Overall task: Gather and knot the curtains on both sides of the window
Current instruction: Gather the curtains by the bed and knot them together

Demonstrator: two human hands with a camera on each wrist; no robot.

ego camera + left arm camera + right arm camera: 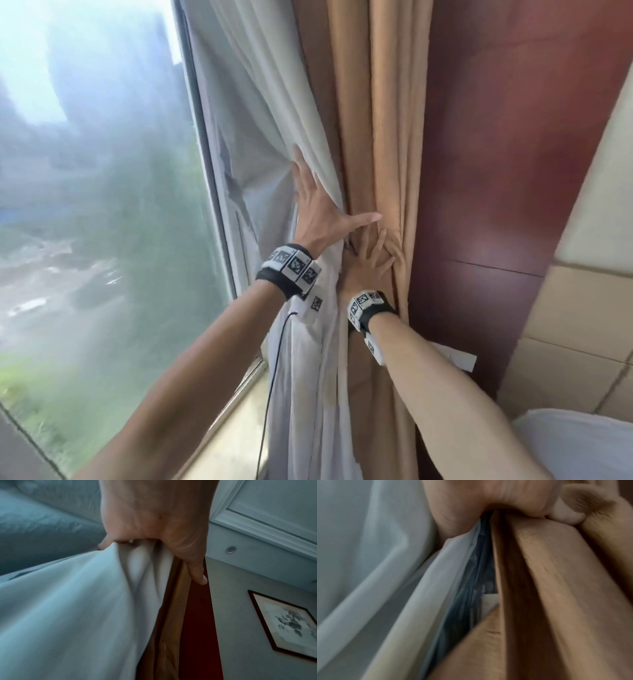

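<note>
A white sheer curtain (260,102) hangs by the window, with a tan curtain (387,120) to its right. My left hand (325,202) lies flat on the sheer. Its straight fingers slip behind the folds and push them toward the tan one, and its thumb points right. In the left wrist view the sheer (77,601) bunches in the crook of that hand (154,513), beside the tan cloth (173,601). Just below, my right hand (373,260) grips a bunch of tan folds. The right wrist view shows this hand (488,497) curled over the tan pleats (556,574), with the sheer (385,574) alongside.
The window glass (102,171) fills the left, with a stone sill (239,411) below. A dark red wood panel (513,137) stands right of the curtains, then a padded wall (582,325) and a white pillow (575,445). A black cable (274,377) hangs from my left wristband.
</note>
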